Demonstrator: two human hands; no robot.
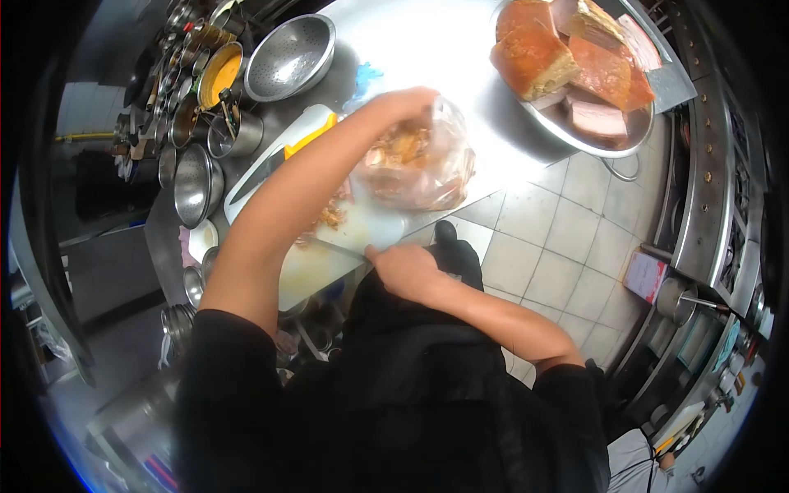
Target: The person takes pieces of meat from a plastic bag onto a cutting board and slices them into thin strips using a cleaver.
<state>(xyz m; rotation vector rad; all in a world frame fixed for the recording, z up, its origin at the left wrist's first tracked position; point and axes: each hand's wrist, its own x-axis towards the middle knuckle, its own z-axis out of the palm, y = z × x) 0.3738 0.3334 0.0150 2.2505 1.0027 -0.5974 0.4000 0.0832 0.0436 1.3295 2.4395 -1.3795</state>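
Note:
My left hand is at the top of a clear plastic bag filled with chopped, orange-brown meat. Its fingers point down toward the bag's mouth, blurred and partly hidden, so I cannot tell their grip. Lower down, my right hand is closed round a knife, its blade lying leftward across the white cutting board. Meat scraps lie on the board just beyond the blade. A second knife with a yellow handle rests farther up, partly behind my left forearm.
A large metal basin heaped with roasted pork slabs stands at the upper right. Colanders and a pot of orange liquid line the left. A blue crumpled piece lies beyond the bag. Tiled floor shows at right.

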